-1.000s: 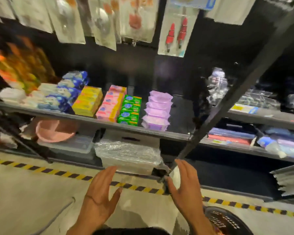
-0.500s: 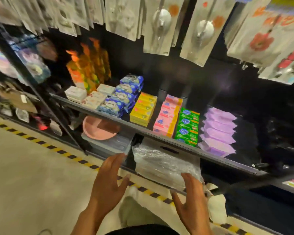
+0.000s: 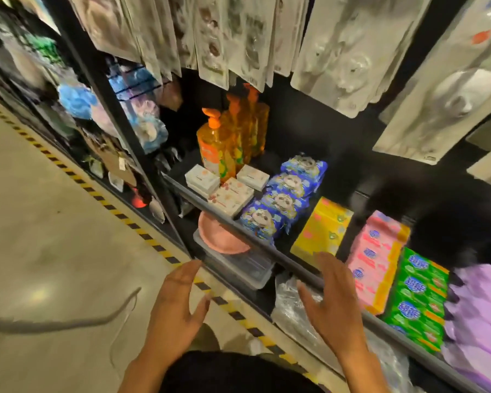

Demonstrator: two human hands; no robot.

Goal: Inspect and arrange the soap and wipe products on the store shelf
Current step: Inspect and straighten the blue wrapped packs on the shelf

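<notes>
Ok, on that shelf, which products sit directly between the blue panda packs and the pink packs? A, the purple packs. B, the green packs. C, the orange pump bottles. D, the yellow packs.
D: the yellow packs stand in their own row, with the blue panda packs on one side and the pink packs on the other.

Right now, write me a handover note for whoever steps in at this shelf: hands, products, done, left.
Left hand: open, empty, held out short of the shelf edge.
Right hand: open, empty, fingertips near the shelf edge before the yellow soap stack.
Rightward from it: pink soap stack, green soap stack, purple wipe packs. Leftward: blue wipe packs, white soap boxes, orange pump bottles behind them.
Done: nothing picked up; rows look lined up.
Left: inspect each row; the white boxes look least even.
</notes>
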